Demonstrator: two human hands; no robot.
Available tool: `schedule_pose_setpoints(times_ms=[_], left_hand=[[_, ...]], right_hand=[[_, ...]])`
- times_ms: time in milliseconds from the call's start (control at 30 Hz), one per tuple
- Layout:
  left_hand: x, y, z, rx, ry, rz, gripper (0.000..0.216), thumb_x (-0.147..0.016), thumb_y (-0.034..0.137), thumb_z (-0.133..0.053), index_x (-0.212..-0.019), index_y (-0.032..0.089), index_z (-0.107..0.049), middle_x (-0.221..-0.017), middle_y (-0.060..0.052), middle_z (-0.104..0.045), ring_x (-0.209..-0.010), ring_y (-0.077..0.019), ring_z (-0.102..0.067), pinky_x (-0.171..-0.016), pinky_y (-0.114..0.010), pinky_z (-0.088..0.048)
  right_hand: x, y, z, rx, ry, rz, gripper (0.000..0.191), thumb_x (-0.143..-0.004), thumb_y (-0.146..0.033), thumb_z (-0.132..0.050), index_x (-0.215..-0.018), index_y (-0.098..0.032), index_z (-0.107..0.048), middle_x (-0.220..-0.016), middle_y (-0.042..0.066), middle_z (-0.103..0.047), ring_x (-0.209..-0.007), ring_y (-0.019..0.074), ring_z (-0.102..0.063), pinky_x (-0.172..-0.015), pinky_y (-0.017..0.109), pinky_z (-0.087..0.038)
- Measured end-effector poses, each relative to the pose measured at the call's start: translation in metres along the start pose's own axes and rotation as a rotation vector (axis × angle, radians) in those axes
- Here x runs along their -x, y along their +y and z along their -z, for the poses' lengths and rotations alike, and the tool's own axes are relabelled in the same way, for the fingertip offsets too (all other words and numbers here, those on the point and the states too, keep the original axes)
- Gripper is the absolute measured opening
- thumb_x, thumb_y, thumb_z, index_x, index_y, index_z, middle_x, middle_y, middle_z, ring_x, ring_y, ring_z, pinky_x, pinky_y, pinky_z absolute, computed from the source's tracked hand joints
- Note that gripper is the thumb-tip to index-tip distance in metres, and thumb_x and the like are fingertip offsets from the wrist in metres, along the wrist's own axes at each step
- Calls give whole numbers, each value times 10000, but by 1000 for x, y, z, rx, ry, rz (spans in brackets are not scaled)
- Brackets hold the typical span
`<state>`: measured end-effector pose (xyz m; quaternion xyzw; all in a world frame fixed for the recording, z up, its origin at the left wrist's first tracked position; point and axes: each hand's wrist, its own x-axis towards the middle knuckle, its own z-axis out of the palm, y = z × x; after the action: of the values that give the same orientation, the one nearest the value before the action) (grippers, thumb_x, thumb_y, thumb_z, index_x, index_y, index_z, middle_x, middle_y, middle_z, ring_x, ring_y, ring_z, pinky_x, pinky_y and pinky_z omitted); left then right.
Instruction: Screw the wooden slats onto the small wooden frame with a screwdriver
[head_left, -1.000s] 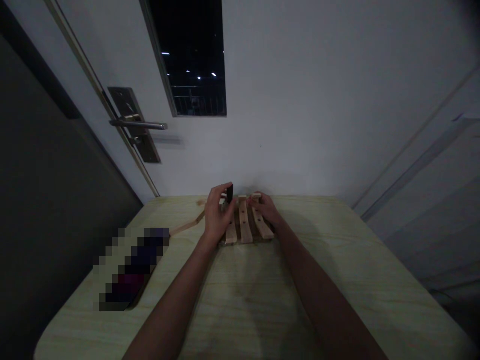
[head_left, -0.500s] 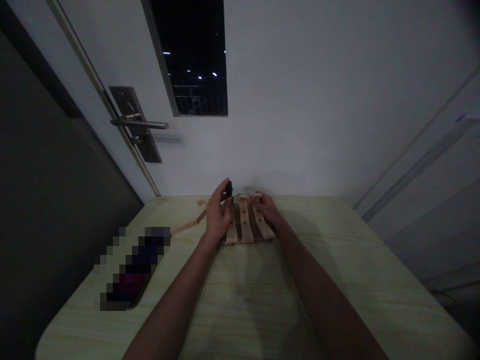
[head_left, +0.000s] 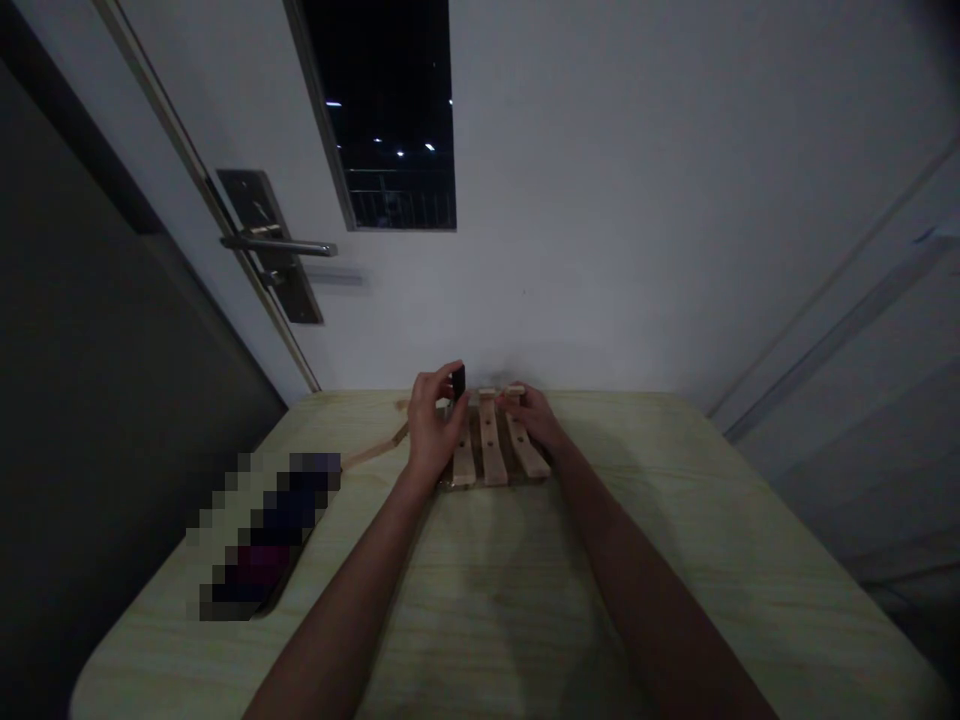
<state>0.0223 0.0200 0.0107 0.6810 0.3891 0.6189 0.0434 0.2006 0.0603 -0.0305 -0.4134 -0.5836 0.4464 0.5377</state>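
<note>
Near the far edge of the table, my left hand (head_left: 435, 422) is closed in a pinch, with a small black block-like piece (head_left: 459, 381) between finger and thumb. Under that hand lies a pale wooden strip (head_left: 464, 466), partly hidden by the fingers. A middle wooden strip (head_left: 491, 448) with dark holes sits beside it, touched by neither hand. My right hand (head_left: 536, 415) has its fingers curled on the upper end of the slanted right-hand wooden strip (head_left: 529, 455). All three strips rest on a brownish, glossy sheet-like base (head_left: 510, 478).
Left of my left hand, another bent wooden piece (head_left: 375, 450) lies on the table (head_left: 480, 600). A pixelated phone-like object (head_left: 281, 530) is at the left side. A white door (head_left: 585, 200) with a metal handle (head_left: 289, 246) rises directly behind the table.
My left hand has shifted slightly at the left strip, and the black piece sits a touch lower and more upright in its pinch. My right hand has barely moved.
</note>
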Motion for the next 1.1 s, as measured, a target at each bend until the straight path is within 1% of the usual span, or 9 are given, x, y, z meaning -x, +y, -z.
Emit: schedule_pose_setpoints(times_ms=[100, 233, 367, 500, 600, 700, 767, 933, 1100], left_hand=[[1, 0, 0, 39, -28, 9, 409, -843, 206, -588, -1242, 257, -517, -994, -43, -566, -838, -139, -578, -749, -296, -527], [3, 2, 1, 74, -77, 17, 453, -881, 208, -510, -1325, 260, -435, -1085, -72, -602, -883, -159, -603, -800, -337, -527], [2, 4, 2, 63, -114, -15, 408, -888, 202, -484, -1294, 241, -464, -1124, -82, -619, -919, -177, -610, -844, -371, -511], [0, 5, 1, 46, -79, -43, 410, -844, 233, -577, -1245, 235, -489, -1095, -70, -611, -927, -178, -592, -800, -345, -513], [-1, 4, 1, -9, -29, -48, 428, -784, 262, -666, -1187, 245, -524, -1041, -52, -570, -874, -166, -563, -739, -316, -510], [-1, 2, 1, -39, -10, -31, 411, -788, 233, -662, -1177, 246, -529, -920, -20, -535, -783, -141, -535, -721, -301, -497], [0, 1, 1, -34, -17, -19, 394, -811, 221, -632, -1188, 244, -521, -888, -11, -525, -751, -132, -530, -718, -297, -493], [2, 3, 0, 4, -44, -11, 411, -858, 253, -563, -1258, 229, -470, -1005, -57, -565, -818, -156, -556, -711, -298, -500], [2, 4, 0, 29, -46, -22, 449, -887, 261, -492, -1320, 206, -386, -1149, -110, -574, -905, -189, -575, -771, -344, -503]], right_hand=[[0, 0, 0, 1, -3, -1, 317, -645, -447, -699, -689, -198, -509, -638, -40, -501, -598, 113, -447, -584, 252, -371], [1, -5, -1, 0, 7, -12, 324, -630, -450, -704, -692, -195, -513, -638, -38, -501, -598, 114, -449, -587, 257, -365], [1, -6, -1, 12, 17, -9, 330, -626, -457, -704, -691, -195, -515, -630, -41, -492, -591, 110, -439, -581, 252, -363], [2, -5, -1, -25, -5, -22, 341, -631, -470, -702, -711, -199, -512, -647, -37, -508, -597, 113, -453, -579, 250, -375], [3, -6, -2, -26, -8, -37, 361, -622, -487, -706, -713, -198, -511, -653, -29, -519, -611, 121, -466, -586, 256, -387], [3, -8, -2, -10, 4, -31, 372, -610, -494, -712, -696, -199, -502, -634, -33, -505, -599, 118, -451, -575, 253, -377], [3, -8, -1, -7, 3, -28, 369, -612, -493, -709, -696, -200, -502, -631, -36, -500, -592, 114, -444, -569, 251, -370], [1, -7, -1, 1, -2, -33, 351, -618, -475, -704, -701, -195, -511, -628, -42, -498, -591, 111, -444, -570, 249, -368], [1, -7, -1, -6, 1, -23, 339, -624, -461, -705, -700, -194, -509, -629, -46, -492, -591, 107, -441, -576, 246, -373]])
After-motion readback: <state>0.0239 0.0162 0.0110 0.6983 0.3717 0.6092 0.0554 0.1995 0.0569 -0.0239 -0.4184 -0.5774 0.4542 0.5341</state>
